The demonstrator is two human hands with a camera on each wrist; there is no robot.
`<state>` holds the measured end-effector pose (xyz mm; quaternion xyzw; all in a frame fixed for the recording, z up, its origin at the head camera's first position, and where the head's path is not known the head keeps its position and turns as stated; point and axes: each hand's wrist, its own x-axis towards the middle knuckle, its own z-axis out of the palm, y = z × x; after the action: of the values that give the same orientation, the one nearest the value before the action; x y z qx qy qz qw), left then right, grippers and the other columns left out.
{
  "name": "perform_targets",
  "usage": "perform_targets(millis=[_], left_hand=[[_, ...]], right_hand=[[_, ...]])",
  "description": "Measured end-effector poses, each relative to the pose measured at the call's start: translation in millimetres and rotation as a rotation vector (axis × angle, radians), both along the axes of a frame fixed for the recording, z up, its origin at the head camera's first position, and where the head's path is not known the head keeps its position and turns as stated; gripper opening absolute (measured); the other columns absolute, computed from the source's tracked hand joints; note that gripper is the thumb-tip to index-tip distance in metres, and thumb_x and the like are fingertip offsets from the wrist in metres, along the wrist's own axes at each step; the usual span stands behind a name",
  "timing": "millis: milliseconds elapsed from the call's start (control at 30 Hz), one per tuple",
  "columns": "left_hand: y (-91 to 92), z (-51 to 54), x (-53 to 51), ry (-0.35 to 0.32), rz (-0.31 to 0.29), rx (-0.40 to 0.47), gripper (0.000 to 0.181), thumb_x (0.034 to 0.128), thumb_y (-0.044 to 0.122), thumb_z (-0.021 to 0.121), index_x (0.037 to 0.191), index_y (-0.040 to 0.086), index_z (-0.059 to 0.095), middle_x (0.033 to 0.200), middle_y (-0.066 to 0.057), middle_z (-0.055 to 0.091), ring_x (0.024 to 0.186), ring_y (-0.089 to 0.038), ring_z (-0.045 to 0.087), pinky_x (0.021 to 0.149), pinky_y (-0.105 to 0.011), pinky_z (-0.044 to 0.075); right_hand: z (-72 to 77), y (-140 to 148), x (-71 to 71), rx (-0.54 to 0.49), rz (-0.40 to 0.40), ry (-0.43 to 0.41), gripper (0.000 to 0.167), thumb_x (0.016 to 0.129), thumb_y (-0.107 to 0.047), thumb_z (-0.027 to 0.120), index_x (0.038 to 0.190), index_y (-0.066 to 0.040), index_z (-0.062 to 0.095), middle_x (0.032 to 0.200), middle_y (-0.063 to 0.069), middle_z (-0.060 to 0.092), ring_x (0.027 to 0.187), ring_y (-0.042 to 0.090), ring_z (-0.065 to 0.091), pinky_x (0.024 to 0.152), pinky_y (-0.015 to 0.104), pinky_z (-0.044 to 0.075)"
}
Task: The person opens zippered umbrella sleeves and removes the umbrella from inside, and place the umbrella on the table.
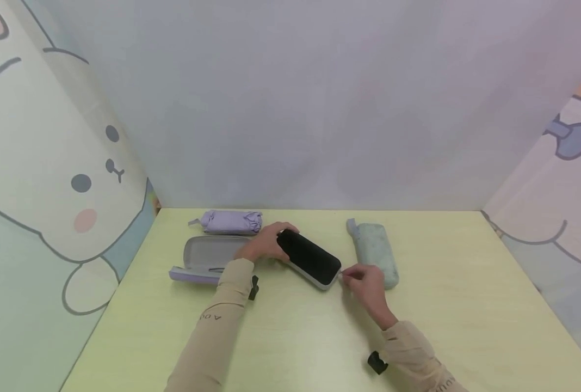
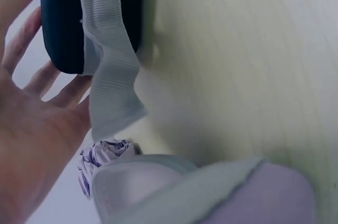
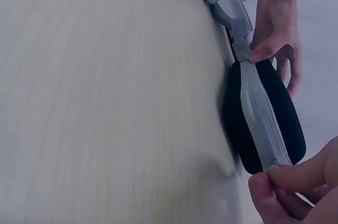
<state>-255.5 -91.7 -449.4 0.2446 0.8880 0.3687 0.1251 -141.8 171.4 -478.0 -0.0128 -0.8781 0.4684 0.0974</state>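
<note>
A black case with a grey zip band lies at a slant on the table's middle. At its far left end my left hand grips it, thumb and fingers round the sides; the left wrist view shows a loose grey ribbed strap hanging from that end. My right hand pinches something small, seemingly the zip pull, between thumb and forefinger at the near right end. In the right wrist view those fingertips meet the end of the zip, which looks closed along the visible side.
Left of the black case, an open lilac case with a grey inside lies on the table. Behind it is a crumpled lilac pouch. A pale green case lies just beyond my right hand.
</note>
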Motion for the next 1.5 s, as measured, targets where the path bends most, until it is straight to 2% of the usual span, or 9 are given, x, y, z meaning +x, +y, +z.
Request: perform_targets(millis=[167, 533, 767, 933, 1200, 1500], left_hand=[[1.1, 1.1, 2.1, -0.010, 0.038, 0.015, 0.070, 0.0574, 0.004, 0.087, 0.120, 0.021, 0.060, 0.134, -0.004, 0.050, 0.123, -0.029, 0.043, 0.097, -0.044, 0.039], [3.5, -6.5, 3.7, -0.032, 0.120, 0.023, 0.071, 0.0522, 0.008, 0.090, 0.115, 0.028, 0.063, 0.129, 0.000, 0.052, 0.115, -0.024, 0.047, 0.092, -0.041, 0.042], [5.7, -3.9, 9.6, -0.004, 0.153, 0.024, 0.067, 0.0535, 0.015, 0.090, 0.114, 0.027, 0.063, 0.125, -0.001, 0.054, 0.114, -0.022, 0.047, 0.091, -0.042, 0.043], [7.6, -3.4, 14.1, 0.000, 0.181, 0.044, 0.066, 0.0533, 0.016, 0.091, 0.112, 0.026, 0.063, 0.122, 0.000, 0.056, 0.115, -0.021, 0.048, 0.091, -0.041, 0.043], [10.0, -4.8, 17.6, -0.004, 0.205, 0.057, 0.069, 0.0531, 0.016, 0.092, 0.115, 0.022, 0.063, 0.124, -0.001, 0.058, 0.119, -0.023, 0.047, 0.094, -0.041, 0.043], [9.4, -7.9, 21.4, 0.019, 0.247, 0.068, 0.071, 0.0520, 0.020, 0.093, 0.117, 0.019, 0.064, 0.121, -0.003, 0.060, 0.116, -0.025, 0.050, 0.094, -0.040, 0.042]], right_hand=[[-0.3, -1.7, 3.8, 0.013, -0.010, 0.006, 0.007, 0.074, 0.005, 0.069, 0.077, 0.001, 0.073, 0.070, 0.005, 0.068, 0.065, 0.013, 0.061, 0.061, 0.023, 0.045], [-1.9, -2.3, 6.4, 0.030, -0.019, 0.015, 0.008, 0.074, 0.006, 0.068, 0.076, 0.000, 0.073, 0.070, 0.006, 0.068, 0.066, 0.015, 0.061, 0.060, 0.023, 0.045], [-2.1, -2.7, 10.1, 0.026, -0.010, 0.037, 0.010, 0.071, 0.008, 0.067, 0.072, -0.001, 0.073, 0.067, 0.006, 0.068, 0.064, 0.015, 0.061, 0.059, 0.023, 0.045], [-3.1, -2.6, 11.4, 0.009, -0.009, 0.028, 0.009, 0.074, 0.007, 0.068, 0.072, -0.001, 0.073, 0.069, 0.006, 0.068, 0.065, 0.015, 0.061, 0.059, 0.023, 0.045], [-3.0, -2.2, 12.2, -0.006, -0.002, 0.033, 0.009, 0.075, 0.007, 0.069, 0.074, 0.000, 0.073, 0.072, 0.007, 0.068, 0.065, 0.016, 0.062, 0.057, 0.024, 0.046], [-2.2, -7.3, 12.5, -0.017, -0.012, 0.064, 0.008, 0.075, 0.007, 0.068, 0.073, 0.000, 0.073, 0.069, 0.006, 0.068, 0.064, 0.017, 0.063, 0.057, 0.024, 0.046]])
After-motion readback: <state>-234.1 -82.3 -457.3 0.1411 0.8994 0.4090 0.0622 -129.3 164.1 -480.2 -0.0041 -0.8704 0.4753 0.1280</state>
